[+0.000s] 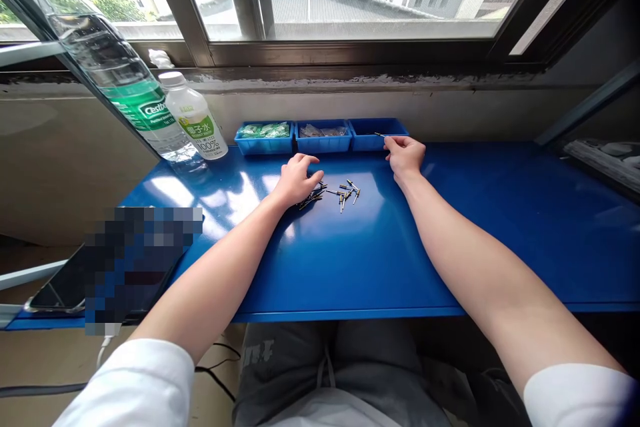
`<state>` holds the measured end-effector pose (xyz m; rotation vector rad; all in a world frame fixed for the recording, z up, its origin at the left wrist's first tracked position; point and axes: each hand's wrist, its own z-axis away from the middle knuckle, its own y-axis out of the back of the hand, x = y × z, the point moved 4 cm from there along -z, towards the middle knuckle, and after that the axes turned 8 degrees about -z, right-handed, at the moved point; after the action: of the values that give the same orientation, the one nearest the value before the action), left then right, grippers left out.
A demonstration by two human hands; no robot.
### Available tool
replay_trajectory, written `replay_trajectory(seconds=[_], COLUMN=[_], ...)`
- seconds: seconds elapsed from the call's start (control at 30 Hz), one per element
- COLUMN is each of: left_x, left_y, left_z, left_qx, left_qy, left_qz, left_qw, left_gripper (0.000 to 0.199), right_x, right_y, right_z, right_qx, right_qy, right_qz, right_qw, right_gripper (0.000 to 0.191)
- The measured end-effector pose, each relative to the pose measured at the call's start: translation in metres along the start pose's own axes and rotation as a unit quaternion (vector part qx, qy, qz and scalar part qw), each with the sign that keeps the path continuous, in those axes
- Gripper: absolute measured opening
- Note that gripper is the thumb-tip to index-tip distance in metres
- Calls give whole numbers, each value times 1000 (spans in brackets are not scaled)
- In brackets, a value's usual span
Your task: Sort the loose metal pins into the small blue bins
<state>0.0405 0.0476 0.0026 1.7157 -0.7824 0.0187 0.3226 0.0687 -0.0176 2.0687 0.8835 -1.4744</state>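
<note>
Several small metal pins lie in a loose scatter on the blue tabletop, and a darker tangle of them sits against my left hand. That hand rests palm down at the scatter's left side, with nothing clearly held. My right hand is near the table's back edge, pinching a thin metal pin. The pin's tip points left over the rim of the rightmost blue bin. That bin's inside is partly hidden from this angle.
Two more blue bins stand to the left: one holds green bagged items, the other clear bags. Two water bottles stand at the back left, below a window. A phone and a pixelated patch lie at the front left.
</note>
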Motion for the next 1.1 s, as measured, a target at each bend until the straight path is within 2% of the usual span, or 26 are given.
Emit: replay_trajectory(seconds=[0.23, 0.47, 0.73, 0.8, 0.9, 1.0, 1.1], left_x=[1, 3, 2, 1, 1, 1, 1], left_y=[-2, -4, -6, -6, -6, -6, -6], left_z=[1, 2, 1, 1, 1, 1, 1], left_qx=[-11, -21, -25, -26, -28, -27, -25], left_qy=[-7, -44, -48, -48, -46, -48, -49], left_qz=[-20, -38, -41, -41, -41, -39, -38], left_qw=[1000, 998, 998, 998, 998, 998, 998], left_gripper=[32, 32, 32, 32, 32, 31, 31], right_x=[-3, -10, -15, -19, -25, -24, -18], right_y=[1, -6, -9, -8, -2, 8, 17], right_z=[2, 9, 14, 15, 12, 4, -3], right_qx=[6, -45, -71, -54, 7, 61, 72], right_qy=[20, 51, 76, 100, 113, 85, 53], right_qz=[17, 7, 47, 92, 161, 176, 168], right_qw=[1000, 998, 993, 989, 981, 979, 982], right_gripper=[32, 36, 33, 25, 14, 17, 23])
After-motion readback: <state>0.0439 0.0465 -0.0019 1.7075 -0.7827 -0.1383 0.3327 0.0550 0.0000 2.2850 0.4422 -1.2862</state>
